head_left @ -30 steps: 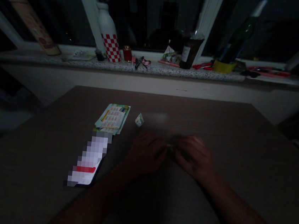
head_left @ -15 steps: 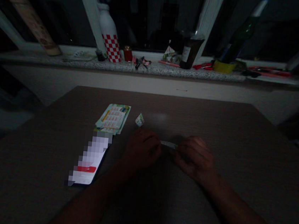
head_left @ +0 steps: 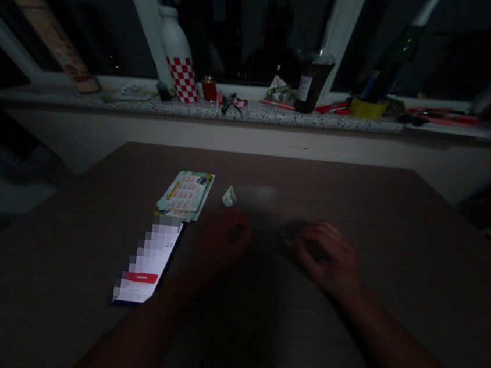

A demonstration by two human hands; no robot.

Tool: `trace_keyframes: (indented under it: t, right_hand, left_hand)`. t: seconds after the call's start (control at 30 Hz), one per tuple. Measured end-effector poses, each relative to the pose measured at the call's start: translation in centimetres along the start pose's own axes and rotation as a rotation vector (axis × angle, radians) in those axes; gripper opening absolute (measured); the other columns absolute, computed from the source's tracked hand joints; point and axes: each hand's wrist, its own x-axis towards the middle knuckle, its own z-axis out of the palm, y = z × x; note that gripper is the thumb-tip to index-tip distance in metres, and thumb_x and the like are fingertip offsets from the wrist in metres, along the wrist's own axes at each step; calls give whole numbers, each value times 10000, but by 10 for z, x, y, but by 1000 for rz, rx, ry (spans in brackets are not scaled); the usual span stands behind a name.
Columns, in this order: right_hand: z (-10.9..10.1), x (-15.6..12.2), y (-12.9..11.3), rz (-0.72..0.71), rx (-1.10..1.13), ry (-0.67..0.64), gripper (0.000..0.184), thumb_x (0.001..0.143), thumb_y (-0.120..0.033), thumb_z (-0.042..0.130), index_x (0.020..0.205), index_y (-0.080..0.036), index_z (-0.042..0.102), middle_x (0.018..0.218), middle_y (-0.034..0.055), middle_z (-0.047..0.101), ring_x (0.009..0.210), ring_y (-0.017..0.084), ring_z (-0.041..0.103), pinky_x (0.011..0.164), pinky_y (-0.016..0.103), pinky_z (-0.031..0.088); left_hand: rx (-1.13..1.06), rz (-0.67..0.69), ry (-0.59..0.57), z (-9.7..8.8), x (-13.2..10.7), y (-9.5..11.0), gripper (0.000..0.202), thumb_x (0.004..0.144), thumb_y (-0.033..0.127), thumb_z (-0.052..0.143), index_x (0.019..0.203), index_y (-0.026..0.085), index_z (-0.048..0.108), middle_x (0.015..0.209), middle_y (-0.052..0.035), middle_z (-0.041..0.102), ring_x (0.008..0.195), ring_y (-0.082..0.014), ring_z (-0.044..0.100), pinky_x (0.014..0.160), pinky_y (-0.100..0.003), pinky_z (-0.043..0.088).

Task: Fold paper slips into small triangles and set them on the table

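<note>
Between my two hands a thin paper strip (head_left: 272, 231) is stretched, seen nearly edge-on as a faint pale line in the dim light. My left hand (head_left: 226, 236) pinches its left end with thumb and fingers curled together. At the other end, my right hand (head_left: 328, 254) closes thumb against fingertips. The exact ends of the strip are hidden by the fingers. Just beyond my left hand lies a small folded paper piece (head_left: 229, 197) with a green and white print. To the left is a stack of printed cards (head_left: 187, 192).
A phone (head_left: 141, 278) with a lit screen lies left of my left forearm on the brown table (head_left: 359, 190). On the stone windowsill (head_left: 257, 114) behind stand a red-checked white bottle (head_left: 182, 72), a small red jar (head_left: 209, 89), a dark drink cup (head_left: 311, 88) and a green bottle (head_left: 389, 64).
My hands have moved slightly apart, the left one leftward and the right one a little rightward. The strip has turned from showing its pale face to nearly edge-on.
</note>
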Motion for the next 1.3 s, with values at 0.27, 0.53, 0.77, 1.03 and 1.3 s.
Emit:
trace_keyframes:
  t: [0.27,0.53,0.77,1.03,1.3]
  right_hand:
    - [7,-8,9,410,169,8,129,797,-260,617,905,-192,636,848,48,676,769,182,629,705,313,489]
    - [18,-8,14,805,662,42,237,721,-388,695,823,-178,653,770,50,713,672,165,644,644,288,502]
    - [15,-9,20,927,942,16,193,696,-333,739,817,-194,682,722,12,709,641,138,633,648,263,483]
    - [16,-7,14,1016,1209,-181,169,656,-254,748,796,-170,705,691,15,701,604,126,622,616,243,480]
    - [18,-10,13,1001,1215,-278,202,685,-242,721,873,-170,705,800,38,717,660,135,642,634,255,496]
  left_hand:
    - [-282,-403,-40,5,-5,1,107,785,265,588,756,172,629,704,3,627,676,-134,577,638,-251,449]
    - [-483,-525,-251,11,-6,2,118,764,276,610,748,159,606,672,12,601,639,-124,558,604,-235,429]
    - [-676,-514,-343,7,-5,-1,89,753,211,582,809,158,626,750,-2,625,707,-132,575,667,-253,442]
    - [-686,-412,-433,4,-3,9,265,748,210,653,1010,182,635,913,-45,671,841,-173,624,751,-296,486]
    - [-647,-273,-514,1,-3,10,171,727,213,689,896,183,685,971,-65,652,886,-187,622,796,-318,485]
